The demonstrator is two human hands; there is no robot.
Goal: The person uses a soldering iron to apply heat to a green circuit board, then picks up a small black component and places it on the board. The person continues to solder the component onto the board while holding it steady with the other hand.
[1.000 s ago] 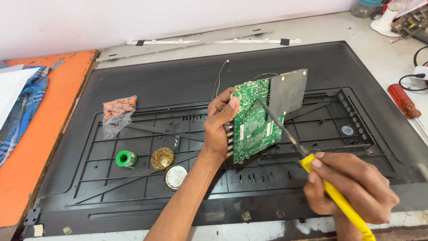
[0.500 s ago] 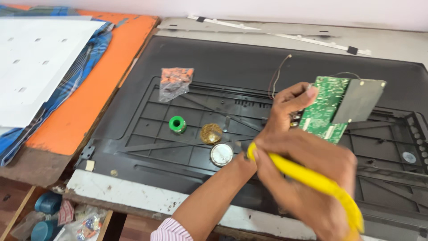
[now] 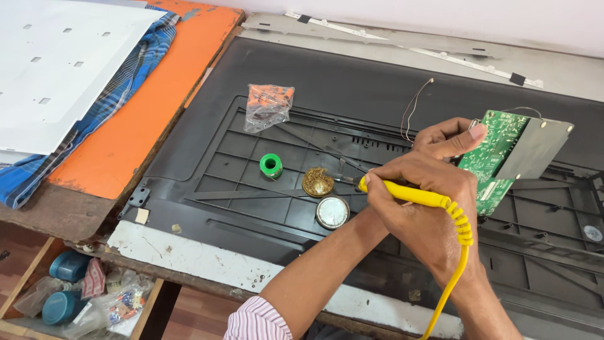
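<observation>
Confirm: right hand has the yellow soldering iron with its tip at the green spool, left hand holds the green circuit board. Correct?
Not quite. In the head view the yellow soldering iron in the right hand has its tip at the brass-coloured tin, not the green spool. The left hand does hold the green circuit board.

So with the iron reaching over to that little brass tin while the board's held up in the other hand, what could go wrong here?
1. The right hand points the yellow soldering iron at the open brass tin; its tip passes close over the black plastic panel, which it might scar if hot.
2. The left hand holds the green circuit board by one edge only; it could slip or twist.
3. The coiled yellow cord hangs by the wrist and may snag.
</observation>
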